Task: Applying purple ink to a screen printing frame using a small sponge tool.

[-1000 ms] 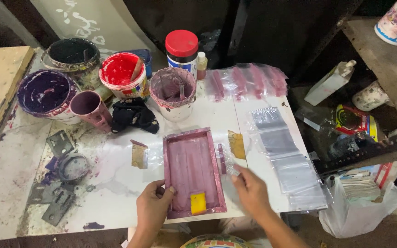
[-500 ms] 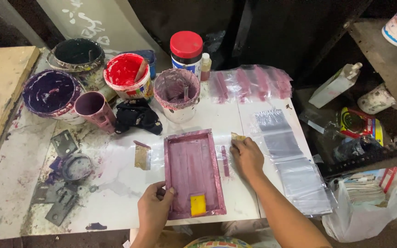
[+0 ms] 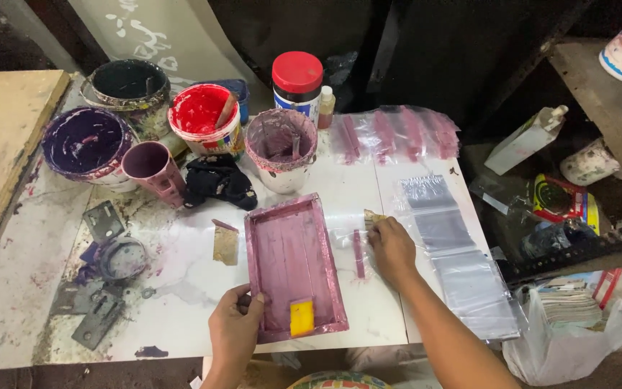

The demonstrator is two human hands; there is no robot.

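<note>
Left hand [image 3: 233, 328] gripping pink-stained screen frame [image 3: 295, 266]; right hand [image 3: 391, 243] flat on clear pouch [image 3: 358, 241], printed pouches [image 3: 397, 134] behind, blank stack [image 3: 462, 256] remaining.

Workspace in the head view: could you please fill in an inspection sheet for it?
Surface: white table, stained with ink.
Job's things: pink frame with yellow block; clear bag beside it.
Clutter: ink pots, red pot, black rag, metal parts, bag rows.
Hands: left hand on the frame's near corner; right hand flat on the clear bag.
Cables: nothing seen.
Surroundings: cluttered shelf to the right.
</note>
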